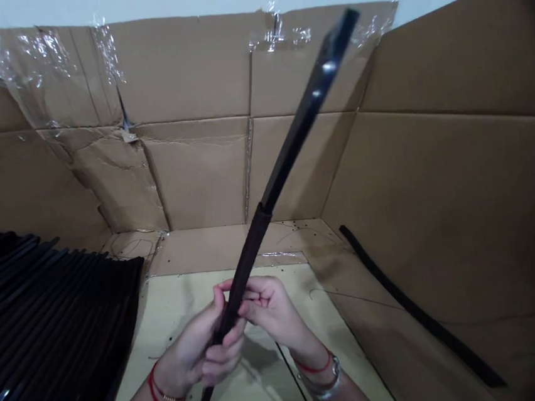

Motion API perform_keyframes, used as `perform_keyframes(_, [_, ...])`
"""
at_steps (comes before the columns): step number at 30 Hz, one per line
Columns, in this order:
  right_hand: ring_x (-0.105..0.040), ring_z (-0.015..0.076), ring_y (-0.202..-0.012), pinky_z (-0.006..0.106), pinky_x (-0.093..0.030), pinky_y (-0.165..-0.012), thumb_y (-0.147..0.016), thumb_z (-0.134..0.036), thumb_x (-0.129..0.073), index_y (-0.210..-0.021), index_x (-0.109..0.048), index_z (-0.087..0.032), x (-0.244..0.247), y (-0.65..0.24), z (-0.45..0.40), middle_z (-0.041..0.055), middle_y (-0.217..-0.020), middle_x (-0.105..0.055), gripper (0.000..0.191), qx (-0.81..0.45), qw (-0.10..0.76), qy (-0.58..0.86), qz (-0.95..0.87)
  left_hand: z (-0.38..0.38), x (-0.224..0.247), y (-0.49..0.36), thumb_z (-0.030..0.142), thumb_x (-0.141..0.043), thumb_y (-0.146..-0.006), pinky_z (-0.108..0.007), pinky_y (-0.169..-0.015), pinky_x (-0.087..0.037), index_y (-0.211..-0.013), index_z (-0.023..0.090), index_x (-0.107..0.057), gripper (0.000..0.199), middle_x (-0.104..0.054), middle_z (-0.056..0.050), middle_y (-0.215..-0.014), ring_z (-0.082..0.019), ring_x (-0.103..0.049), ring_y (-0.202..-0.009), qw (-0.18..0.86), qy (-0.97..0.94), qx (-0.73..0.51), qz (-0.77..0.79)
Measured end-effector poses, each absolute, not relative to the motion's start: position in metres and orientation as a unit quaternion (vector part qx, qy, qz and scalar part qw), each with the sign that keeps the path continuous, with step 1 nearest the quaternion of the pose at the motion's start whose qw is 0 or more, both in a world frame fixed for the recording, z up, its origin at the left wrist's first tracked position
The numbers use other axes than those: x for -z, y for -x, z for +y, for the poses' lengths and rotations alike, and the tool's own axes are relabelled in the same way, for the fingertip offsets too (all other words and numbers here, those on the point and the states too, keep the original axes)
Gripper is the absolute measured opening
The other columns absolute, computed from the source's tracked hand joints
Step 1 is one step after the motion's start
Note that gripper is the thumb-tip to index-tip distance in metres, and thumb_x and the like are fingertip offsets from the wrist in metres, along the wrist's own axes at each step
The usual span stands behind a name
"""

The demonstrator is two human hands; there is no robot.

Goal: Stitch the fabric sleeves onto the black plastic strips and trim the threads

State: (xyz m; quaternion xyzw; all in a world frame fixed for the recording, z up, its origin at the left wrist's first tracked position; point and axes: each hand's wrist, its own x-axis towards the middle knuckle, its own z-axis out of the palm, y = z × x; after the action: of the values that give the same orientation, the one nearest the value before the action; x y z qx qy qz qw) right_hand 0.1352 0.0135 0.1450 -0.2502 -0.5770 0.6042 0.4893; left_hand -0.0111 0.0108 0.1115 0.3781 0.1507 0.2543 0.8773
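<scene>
A long, glossy black strip (305, 112) slants up and away to the right in front of me. Around its lower part sits a dark brown, matte sleeve (251, 240), and a short black end pokes out below my hand. My left hand (206, 348) is closed around the sleeved lower part, fingers wrapped from beneath and thumb along its side. Just above, my right hand (278, 306) has thumb and fingers bent in against the sleeve's right side, pinching at it. Its fingertips are partly hidden behind the sleeve.
Many black strips (56, 321) are piled side by side at the left. One curved black strip (420, 312) leans on the right cardboard wall (476, 205). Taped cardboard (198, 169) closes the back. Loose threads and black specks lie about the pale tabletop (164, 305).
</scene>
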Motion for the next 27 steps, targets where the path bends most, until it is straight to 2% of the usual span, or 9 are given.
perform_keyframes(2, [-0.055, 0.0089, -0.043, 0.017, -0.043, -0.04, -0.069, -0.046, -0.08, -0.084, -0.07, -0.011, -0.143, -0.132, 0.009, 0.0, -0.055, -0.06, 0.039, -0.606, 0.493, 0.27, -0.563, 0.012, -0.109, 0.011, 0.089, -0.028, -0.068, -0.019, -0.021, -0.016, -0.054, 0.018, -0.046, 0.075, -0.025, 0.009, -0.031, -0.005, -0.018, -0.021, 0.891, -0.398, -0.194, 0.103])
perform_keyframes(3, [-0.058, 0.0109, -0.042, 0.018, -0.045, -0.04, -0.072, -0.046, -0.077, -0.084, -0.069, -0.011, -0.142, -0.13, 0.007, 0.0008, -0.055, -0.061, 0.038, -0.595, 0.504, 0.289, -0.555, 0.013, -0.108, 0.009, 0.091, -0.029, -0.065, -0.018, -0.022, -0.019, -0.055, 0.017, -0.049, 0.078, -0.028, 0.008, -0.032, -0.005, -0.022, -0.022, 0.873, -0.422, -0.212, 0.122])
perform_keyframes(6, [-0.056, 0.0123, -0.034, 0.019, -0.043, -0.032, -0.077, -0.047, -0.071, -0.08, -0.064, -0.013, -0.14, -0.124, 0.003, -0.0018, -0.05, -0.058, 0.035, -0.548, 0.549, 0.342, -0.531, 0.014, -0.108, -0.001, 0.082, -0.046, -0.07, -0.015, -0.03, -0.028, -0.073, 0.012, -0.056, 0.071, -0.041, 0.006, -0.041, -0.005, -0.034, -0.032, 0.746, -0.482, -0.374, 0.267])
perform_keyframes(8, [-0.055, 0.0118, -0.035, 0.018, -0.042, -0.031, -0.078, -0.048, -0.07, -0.074, -0.062, -0.014, -0.142, -0.124, 0.004, -0.0031, -0.049, -0.055, 0.034, -0.522, 0.562, 0.352, -0.536, 0.013, -0.108, -0.006, 0.074, -0.053, -0.074, -0.015, -0.032, -0.029, -0.08, 0.015, -0.053, 0.06, -0.041, 0.008, -0.044, -0.005, -0.034, -0.034, 0.697, -0.468, -0.442, 0.317])
perform_keyframes(13, [-0.06, 0.0106, -0.048, 0.018, -0.048, -0.046, -0.076, -0.042, -0.074, -0.074, -0.067, -0.012, -0.15, -0.132, 0.007, 0.0012, -0.055, -0.063, 0.031, -0.537, 0.532, 0.33, -0.565, 0.013, -0.107, -0.002, 0.083, -0.048, -0.068, -0.015, -0.028, -0.018, -0.067, 0.018, -0.044, 0.065, -0.027, 0.011, -0.04, -0.003, -0.018, -0.031, 0.794, -0.415, -0.377, 0.236])
perform_keyframes(18, [-0.06, 0.0112, -0.042, 0.016, -0.048, -0.039, -0.071, -0.046, -0.077, -0.068, -0.059, -0.014, -0.147, -0.124, -0.006, -0.0002, -0.049, -0.06, 0.036, -0.534, 0.584, 0.344, -0.505, 0.012, -0.108, 0.002, 0.082, -0.044, -0.071, -0.017, -0.031, -0.011, -0.061, 0.02, -0.04, 0.063, -0.018, 0.012, -0.041, -0.003, -0.012, -0.032, 0.843, -0.407, -0.321, 0.145])
perform_keyframes(22, [-0.063, 0.014, -0.039, 0.015, -0.045, -0.033, -0.073, -0.048, -0.074, -0.067, -0.057, -0.015, -0.144, -0.118, -0.013, -0.0004, -0.048, -0.058, 0.037, -0.499, 0.62, 0.359, -0.488, 0.011, -0.107, 0.0, 0.087, -0.04, -0.068, -0.02, -0.034, -0.006, -0.057, 0.021, -0.036, 0.067, -0.015, 0.012, -0.04, -0.003, -0.009, -0.032, 0.844, -0.429, -0.282, 0.155])
perform_keyframes(27, [-0.059, 0.0126, -0.036, 0.014, -0.038, -0.031, -0.075, -0.045, -0.073, -0.062, -0.053, -0.016, -0.145, -0.122, -0.007, -0.0026, -0.045, -0.053, 0.037, -0.482, 0.622, 0.361, -0.501, 0.013, -0.104, -0.001, 0.089, -0.032, -0.068, -0.02, -0.033, -0.007, -0.057, 0.021, -0.035, 0.069, -0.014, 0.012, -0.039, -0.004, -0.008, -0.031, 0.842, -0.433, -0.267, 0.179])
